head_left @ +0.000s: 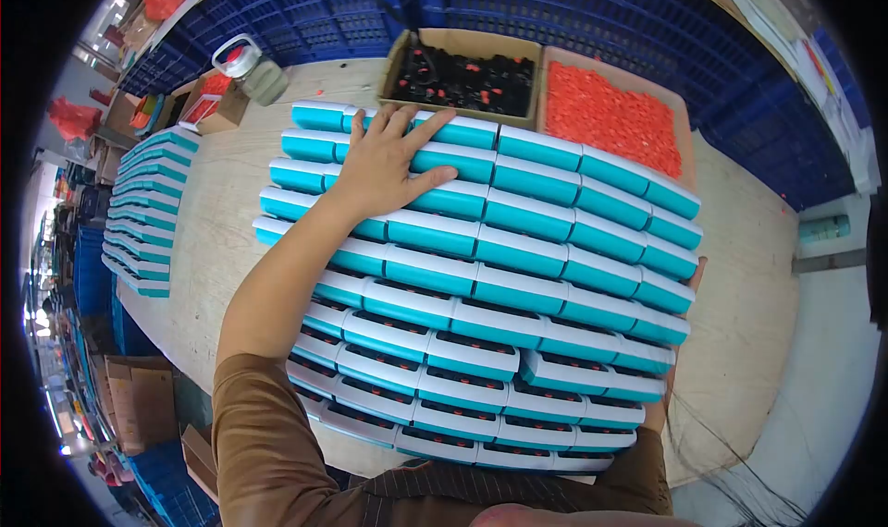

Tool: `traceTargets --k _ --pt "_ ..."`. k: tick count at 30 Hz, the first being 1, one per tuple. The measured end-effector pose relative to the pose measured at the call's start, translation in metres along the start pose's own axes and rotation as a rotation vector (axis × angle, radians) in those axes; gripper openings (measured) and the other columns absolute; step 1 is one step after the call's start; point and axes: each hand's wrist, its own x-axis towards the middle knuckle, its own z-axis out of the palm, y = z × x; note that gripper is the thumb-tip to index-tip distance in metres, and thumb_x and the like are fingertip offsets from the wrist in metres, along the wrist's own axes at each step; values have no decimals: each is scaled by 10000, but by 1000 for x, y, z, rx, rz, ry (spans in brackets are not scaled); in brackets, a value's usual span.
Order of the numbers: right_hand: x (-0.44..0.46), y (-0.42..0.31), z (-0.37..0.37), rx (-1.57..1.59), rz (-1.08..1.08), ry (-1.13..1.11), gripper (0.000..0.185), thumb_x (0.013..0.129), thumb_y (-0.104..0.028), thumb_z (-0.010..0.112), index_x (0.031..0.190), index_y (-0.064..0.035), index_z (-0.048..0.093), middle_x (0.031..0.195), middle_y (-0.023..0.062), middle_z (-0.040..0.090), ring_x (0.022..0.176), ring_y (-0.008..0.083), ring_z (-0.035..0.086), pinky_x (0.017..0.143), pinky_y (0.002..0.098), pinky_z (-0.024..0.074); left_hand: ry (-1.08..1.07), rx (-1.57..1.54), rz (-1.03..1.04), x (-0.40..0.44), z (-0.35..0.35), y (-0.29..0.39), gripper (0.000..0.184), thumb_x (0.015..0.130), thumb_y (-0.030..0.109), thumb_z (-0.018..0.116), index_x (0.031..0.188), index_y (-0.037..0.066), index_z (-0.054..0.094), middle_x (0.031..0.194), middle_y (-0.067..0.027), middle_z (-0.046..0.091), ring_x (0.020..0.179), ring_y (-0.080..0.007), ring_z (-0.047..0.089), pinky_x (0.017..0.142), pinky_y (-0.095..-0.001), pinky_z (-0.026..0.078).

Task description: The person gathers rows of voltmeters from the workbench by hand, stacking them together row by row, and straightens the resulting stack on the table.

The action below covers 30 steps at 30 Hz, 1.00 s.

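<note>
Several rows of teal-and-white plastic cases (523, 217) lie side by side in a broad block on the wooden table. My left hand (393, 162) rests flat on the upper left rows, palm down, with the fingers and thumb spread. Along the block's right edge, my right hand (698, 275) is mostly hidden by the cases; a stretched finger shows against their ends. In the lower rows, dark openings with small red-orange parts are visible. One case (564, 372) there sits out of line with its neighbour.
Behind the block are a box of black and red parts (462, 76) and a tray of red-orange pieces (610, 111). Blue crates (592, 14) line the back. A clear jar (264, 79) and another stack of teal-and-white cases (148, 213) are at left. Thin dark strands (731, 448) hang at lower right.
</note>
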Motion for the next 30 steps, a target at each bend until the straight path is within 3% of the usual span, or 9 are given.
traceTargets --k 16,30 --pt "-22 -5 8 42 39 -38 811 955 -632 262 1489 -23 231 1546 162 244 1458 255 129 1171 439 60 50 30 -24 -9 -13 -2 685 856 645 500 1441 307 388 1363 -146 452 1303 -352 364 1079 -656 169" --pt "-20 -2 9 107 67 -129 821 950 -644 266 1490 -27 229 1545 162 246 1458 256 129 1170 443 67 54 57 -25 -11 -26 0 662 849 585 553 1434 315 400 1408 -192 418 1355 -408 306 1112 -622 135"
